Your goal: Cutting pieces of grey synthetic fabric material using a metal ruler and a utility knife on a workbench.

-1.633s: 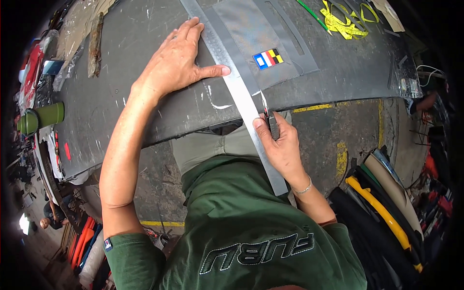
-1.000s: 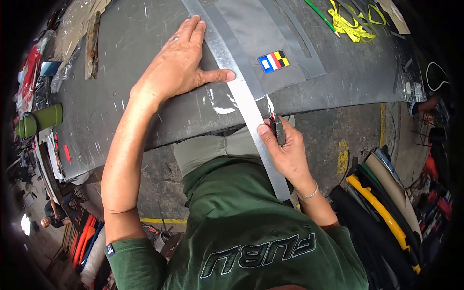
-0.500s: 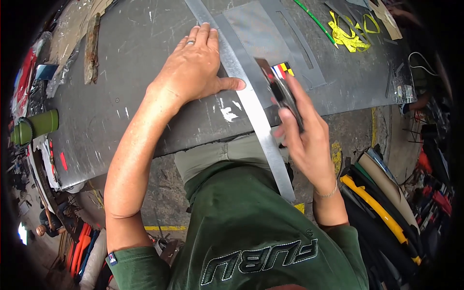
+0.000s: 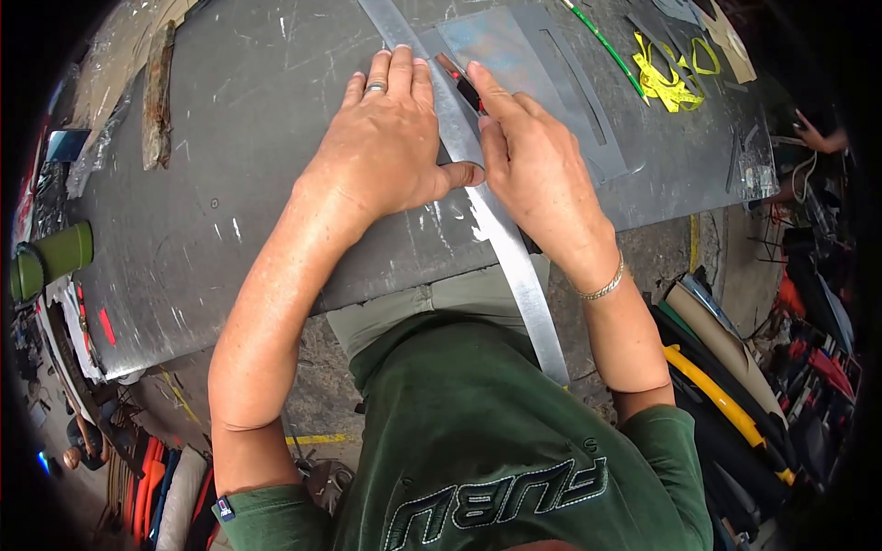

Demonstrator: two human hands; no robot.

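A long steel ruler (image 4: 519, 266) runs aslant across the dark work table and past its near edge, over my lap. My left hand (image 4: 372, 151) lies flat along it, fingers stretched out, with fingertips and thumb on the metal. In my right hand (image 4: 551, 179) is a utility knife (image 4: 466, 90), its blade end beside the ruler's right edge. My fingers cover most of the knife's handle. Right of the ruler lies a flat grey sheet (image 4: 560, 46) with a mesh-like panel (image 4: 487, 50) and a narrow slot; my right hand partly covers it.
A green pencil (image 4: 606, 50) and a tangled yellow measuring tape (image 4: 666, 87) lie at the far right. A rough wooden stick (image 4: 158, 96) and olive-green cylinder (image 4: 64, 253) are at left. Rolls of material (image 4: 717, 395) stand beside the table; another person's hand (image 4: 818, 136) shows at right.
My right hand has carried the knife forward and left, from above the grey sheet to the ruler's edge. My left hand stays on the ruler. The view has shifted slightly.
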